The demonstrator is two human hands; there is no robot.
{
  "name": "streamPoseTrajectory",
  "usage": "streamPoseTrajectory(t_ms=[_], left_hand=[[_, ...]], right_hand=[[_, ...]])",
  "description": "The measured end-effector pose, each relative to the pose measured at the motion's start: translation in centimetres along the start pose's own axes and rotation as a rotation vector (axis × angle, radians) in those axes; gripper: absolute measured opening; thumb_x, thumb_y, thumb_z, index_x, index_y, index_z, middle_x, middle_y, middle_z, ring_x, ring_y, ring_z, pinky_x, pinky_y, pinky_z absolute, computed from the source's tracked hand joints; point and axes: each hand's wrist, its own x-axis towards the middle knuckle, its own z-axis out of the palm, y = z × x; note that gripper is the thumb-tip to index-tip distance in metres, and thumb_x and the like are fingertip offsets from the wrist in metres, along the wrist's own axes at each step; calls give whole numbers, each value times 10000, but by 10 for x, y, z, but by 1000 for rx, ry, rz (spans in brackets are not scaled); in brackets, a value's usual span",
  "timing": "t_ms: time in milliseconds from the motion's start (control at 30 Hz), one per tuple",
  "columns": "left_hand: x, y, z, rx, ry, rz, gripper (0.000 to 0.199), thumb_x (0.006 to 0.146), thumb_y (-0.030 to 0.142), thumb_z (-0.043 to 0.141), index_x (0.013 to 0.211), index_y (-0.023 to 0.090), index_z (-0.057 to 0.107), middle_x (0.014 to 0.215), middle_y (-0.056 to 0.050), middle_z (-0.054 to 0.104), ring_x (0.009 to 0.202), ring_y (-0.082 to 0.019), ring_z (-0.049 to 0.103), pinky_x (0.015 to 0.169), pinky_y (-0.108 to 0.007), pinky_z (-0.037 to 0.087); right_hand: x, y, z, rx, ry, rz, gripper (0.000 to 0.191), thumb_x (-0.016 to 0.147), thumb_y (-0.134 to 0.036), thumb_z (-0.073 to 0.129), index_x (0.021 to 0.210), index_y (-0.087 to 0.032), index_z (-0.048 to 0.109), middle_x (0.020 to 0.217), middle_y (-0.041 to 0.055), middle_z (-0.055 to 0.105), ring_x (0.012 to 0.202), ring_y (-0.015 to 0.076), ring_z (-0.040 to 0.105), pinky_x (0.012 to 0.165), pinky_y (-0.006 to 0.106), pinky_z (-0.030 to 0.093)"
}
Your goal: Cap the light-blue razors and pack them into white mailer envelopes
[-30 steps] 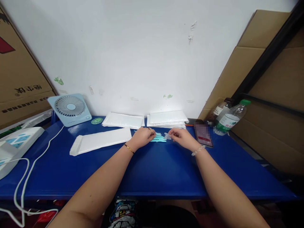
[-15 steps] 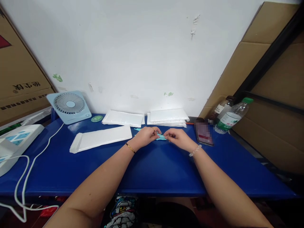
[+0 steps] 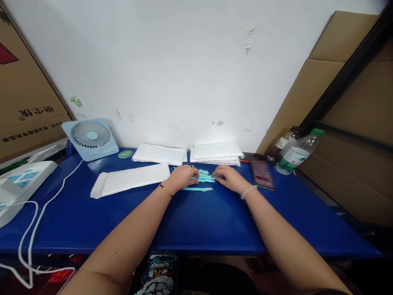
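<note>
Several thin light-blue plastic sticks [image 3: 206, 179] lie in a loose group on the blue table, between my hands. One more blue stick [image 3: 198, 189] lies apart, nearer to me. My left hand [image 3: 184, 178] has its fingers curled over the left ends of the group, pinching at them. At the right ends is my right hand [image 3: 229, 178], its thumb and fingertips bent together at the tips of the sticks; what it grips, if anything, is too small to make out.
White padded envelopes [image 3: 135, 179] lie on the left, with stacks [image 3: 217, 150] at the wall. A fan [image 3: 92, 137] and power strip [image 3: 27, 180] stand left. A phone [image 3: 263, 176] and bottles [image 3: 296, 157] are on the right.
The blue sticks, bunched between my fingers before, are now spread out more, with one lying apart nearer to me. My left hand has shifted slightly left and my hands are farther apart.
</note>
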Motion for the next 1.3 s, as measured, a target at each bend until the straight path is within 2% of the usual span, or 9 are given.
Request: streamPoseTrajectory(t_ms=[67,167,367,500,667,833,967,1133,1300], left_hand=[[0,1,1,22,-7,-4,140,801,300,576,847,203,666,852,-26,665,740,-165,603,629,-248,398],[-1,5,-1,54,11,-12,193,838,245,484,801,177,660,810,-41,671,691,-152,600,616,-244,391],[-1,5,-9,2,51,-44,246,872,272,419,785,174,628,795,-48,653,717,-158,595,632,-245,388],[-3,5,-12,-105,67,-93,258,901,286,367,806,182,582,781,-51,634,687,-166,578,634,-257,387],[-5,7,-15,-310,90,-157,314,953,387,262,913,197,508,724,-27,597,645,-173,554,613,-270,394],[-6,7,-18,-339,56,-141,354,922,505,321,910,212,519,682,-3,570,642,-172,543,590,-258,373],[-6,5,-18,-338,38,-121,370,936,494,280,873,213,511,670,2,550,627,-161,520,595,-249,361],[-6,6,-17,-360,35,-107,370,938,488,279,858,210,509,678,5,543,626,-153,505,593,-242,354],[-5,10,-16,-370,25,-61,377,938,475,286,839,205,529,670,10,533,599,-142,481,570,-237,352]], right_hand=[[2,-2,2,-28,-14,-4,144,807,-151,568,867,-213,684,911,65,646,910,213,581,827,348,466],[2,-4,-1,3,17,23,159,835,-169,542,888,-212,686,897,60,657,883,204,587,806,335,462],[-5,-5,-16,145,87,90,243,880,-259,482,982,-213,698,892,61,654,818,181,605,740,300,469],[-6,-9,-19,219,122,169,235,863,-335,514,948,-199,685,858,52,675,753,178,604,683,295,472],[-6,-12,-18,299,244,266,292,829,-450,557,877,-181,659,753,40,671,652,162,583,595,271,459],[-7,-9,-17,407,350,229,273,826,-424,576,936,-184,644,807,51,673,748,183,619,679,297,491],[-7,-11,-19,316,389,172,226,831,-387,582,908,-191,665,841,56,680,771,190,620,720,320,490],[-6,-17,-21,240,363,127,177,844,-338,575,902,-206,678,868,60,684,809,197,620,748,332,491],[-3,-29,-15,288,285,67,156,849,-313,563,874,-223,687,879,56,692,827,197,624,758,335,496]])
